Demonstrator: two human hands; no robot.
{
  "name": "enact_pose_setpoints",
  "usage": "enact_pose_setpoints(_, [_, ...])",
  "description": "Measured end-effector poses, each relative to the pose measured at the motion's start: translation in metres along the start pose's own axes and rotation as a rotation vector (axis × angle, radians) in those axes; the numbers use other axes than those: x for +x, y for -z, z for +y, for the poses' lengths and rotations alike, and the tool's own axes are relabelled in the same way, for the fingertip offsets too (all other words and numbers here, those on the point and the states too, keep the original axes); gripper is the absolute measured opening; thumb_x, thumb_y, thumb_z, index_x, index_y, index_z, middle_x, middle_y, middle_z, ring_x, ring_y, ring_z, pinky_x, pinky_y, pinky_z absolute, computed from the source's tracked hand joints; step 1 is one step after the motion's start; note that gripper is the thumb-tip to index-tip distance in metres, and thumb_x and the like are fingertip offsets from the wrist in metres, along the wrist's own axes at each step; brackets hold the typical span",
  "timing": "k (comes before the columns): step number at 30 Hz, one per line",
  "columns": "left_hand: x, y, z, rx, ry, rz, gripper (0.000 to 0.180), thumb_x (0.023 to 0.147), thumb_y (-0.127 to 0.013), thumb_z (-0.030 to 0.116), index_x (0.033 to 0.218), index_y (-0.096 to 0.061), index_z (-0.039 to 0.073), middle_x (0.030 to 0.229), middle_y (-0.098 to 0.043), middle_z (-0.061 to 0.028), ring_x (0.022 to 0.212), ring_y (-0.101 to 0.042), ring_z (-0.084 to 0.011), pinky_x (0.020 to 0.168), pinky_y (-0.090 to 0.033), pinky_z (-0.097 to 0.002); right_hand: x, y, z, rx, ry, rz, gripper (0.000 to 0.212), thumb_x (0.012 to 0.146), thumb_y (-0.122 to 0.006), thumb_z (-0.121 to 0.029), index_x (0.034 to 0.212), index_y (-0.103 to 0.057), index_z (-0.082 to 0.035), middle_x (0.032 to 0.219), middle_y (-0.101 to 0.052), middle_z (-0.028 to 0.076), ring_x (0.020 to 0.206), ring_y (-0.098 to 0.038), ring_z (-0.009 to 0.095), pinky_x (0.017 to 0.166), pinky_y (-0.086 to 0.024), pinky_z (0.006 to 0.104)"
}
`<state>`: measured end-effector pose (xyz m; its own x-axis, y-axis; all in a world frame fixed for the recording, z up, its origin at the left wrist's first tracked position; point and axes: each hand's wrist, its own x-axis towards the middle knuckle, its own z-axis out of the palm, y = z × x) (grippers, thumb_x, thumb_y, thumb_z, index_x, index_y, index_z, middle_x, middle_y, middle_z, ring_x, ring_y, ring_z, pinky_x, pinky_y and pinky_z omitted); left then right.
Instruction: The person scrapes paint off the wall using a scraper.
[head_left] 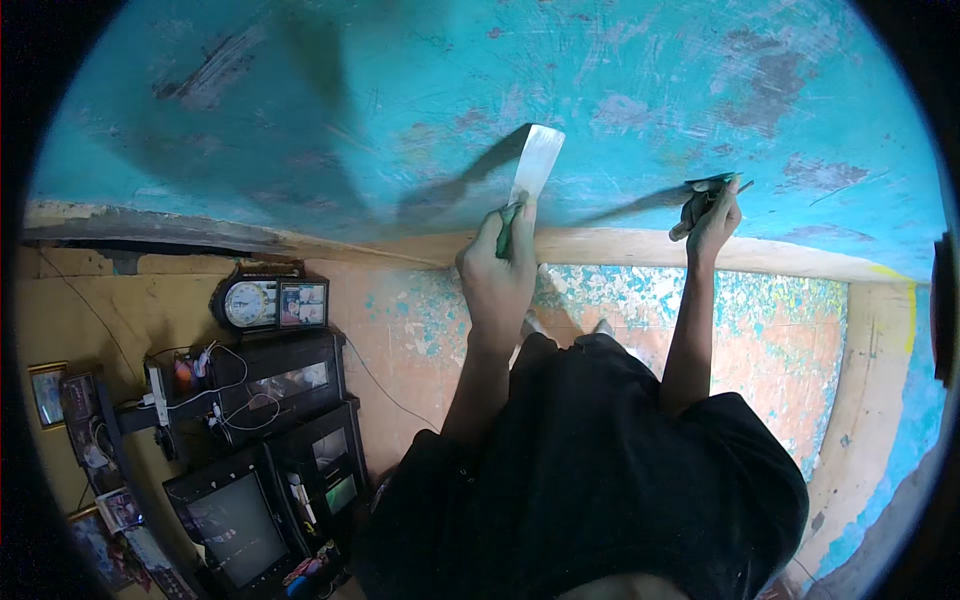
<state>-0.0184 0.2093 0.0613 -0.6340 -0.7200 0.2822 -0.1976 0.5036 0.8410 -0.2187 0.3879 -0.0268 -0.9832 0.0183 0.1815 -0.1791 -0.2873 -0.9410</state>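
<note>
My left hand point(500, 270) is closed round the green handle of a putty knife point(540, 155). Its pale flat blade points up in front of the turquoise wall point(420, 110) and throws a long shadow to the left. Farther right, my right hand point(716, 222) is closed beside the wall, gripping a small dark object point(692, 208) with a thin edge and a brownish end. Its kind is too unclear to name. Grey scraped patches and scratches mark the turquoise paint around both hands.
Paint flakes point(640, 290) litter the tiled floor along the wall's foot. At the left stand a dark cabinet point(290, 355) with a television point(238, 525), a clock point(248, 302), picture frames and loose white cables point(235, 405). A pale wall edge point(868, 370) bounds the right.
</note>
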Motion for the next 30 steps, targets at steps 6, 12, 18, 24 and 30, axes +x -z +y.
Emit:
enact_pose_setpoints(6, [-0.014,0.018,-0.024,-0.339,0.108,-0.250,0.025,0.100,-0.051,0.016,0.110,-0.059,-0.005,0.075,-0.060,-0.0081,0.060,-0.052,-0.0100,0.057,-0.045,-0.0280,-0.001,0.002,0.000,-0.036,0.002,-0.017,0.059,0.102,-0.040,-0.048,0.074,-0.061,0.000,0.044,-0.036,-0.002,0.034,-0.033,0.007,0.035,-0.026,0.0242])
enact_pose_setpoints(12, [0.002,0.034,-0.020,-0.252,-0.014,-0.265,0.018,0.101,-0.047,0.013,0.104,-0.055,-0.003,0.074,-0.056,-0.0041,0.057,-0.055,-0.0072,0.051,-0.047,-0.0229,-0.004,0.001,0.001,0.001,-0.006,0.003,0.059,0.102,-0.040,-0.046,0.074,-0.061,0.001,0.044,-0.036,-0.002,0.033,-0.034,0.007,0.034,-0.026,0.0241])
enact_pose_setpoints(18, [0.000,0.033,-0.026,-0.122,-0.020,-0.309,0.014,0.097,-0.051,0.008,0.101,-0.055,-0.005,0.074,-0.059,-0.0104,0.062,-0.056,-0.0122,0.057,-0.044,-0.0262,-0.002,0.001,0.004,-0.024,0.002,0.041,0.058,0.102,-0.041,-0.046,0.073,-0.060,0.001,0.045,-0.036,-0.002,0.033,-0.035,0.007,0.031,-0.026,0.0240])
enact_pose_setpoints(24, [0.002,0.022,0.000,-0.163,-0.034,-0.259,0.012,0.096,-0.052,0.006,0.101,-0.056,-0.004,0.068,-0.053,-0.0088,0.060,-0.049,-0.0118,0.055,-0.040,-0.0284,-0.005,-0.006,0.006,0.006,0.005,0.091,0.058,0.102,-0.041,-0.046,0.071,-0.057,-0.001,0.044,-0.035,-0.002,0.032,-0.035,0.008,0.031,-0.025,0.0239])
enact_pose_setpoints(30, [0.000,0.025,-0.016,-0.174,-0.078,-0.220,0.017,0.099,-0.052,0.014,0.098,-0.057,-0.002,0.071,-0.048,0.0012,0.062,-0.042,-0.0049,0.053,-0.035,-0.0225,-0.007,-0.011,0.006,0.020,-0.004,0.130,0.057,0.102,-0.040,-0.046,0.071,-0.057,-0.001,0.044,-0.036,-0.001,0.032,-0.035,0.008,0.031,-0.026,0.0240])
